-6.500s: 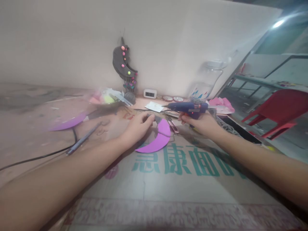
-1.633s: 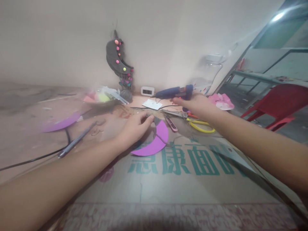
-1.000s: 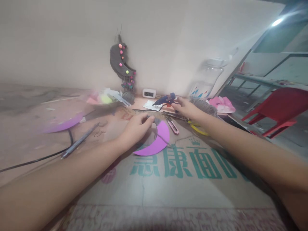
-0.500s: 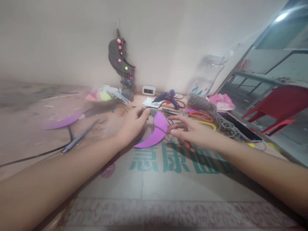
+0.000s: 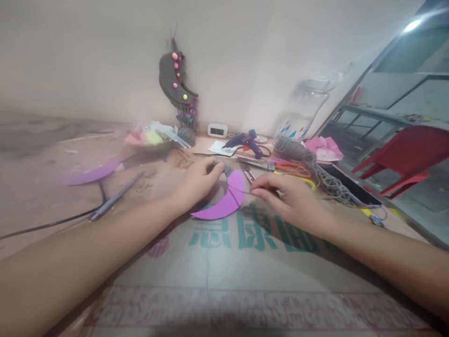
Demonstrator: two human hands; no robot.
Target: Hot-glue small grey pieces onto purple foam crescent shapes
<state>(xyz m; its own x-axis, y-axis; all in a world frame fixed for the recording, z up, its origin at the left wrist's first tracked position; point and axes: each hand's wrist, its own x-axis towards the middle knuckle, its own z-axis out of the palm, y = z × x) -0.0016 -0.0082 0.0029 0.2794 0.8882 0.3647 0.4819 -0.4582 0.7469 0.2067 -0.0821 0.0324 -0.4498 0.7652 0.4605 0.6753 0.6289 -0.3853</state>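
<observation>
crescent (image 5: 232, 200) partly behind left hand (image 5: 200, 180)

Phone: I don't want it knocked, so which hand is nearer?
Right. The right hand, pinching a strand, is left of the phone in view; the left hand is farther left, holding the upper end of the purple crescent.

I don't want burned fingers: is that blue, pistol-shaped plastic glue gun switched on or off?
Probably on: the blue plastic glue gun shows a small red light. Whether it is hot, I cannot tell.
</observation>
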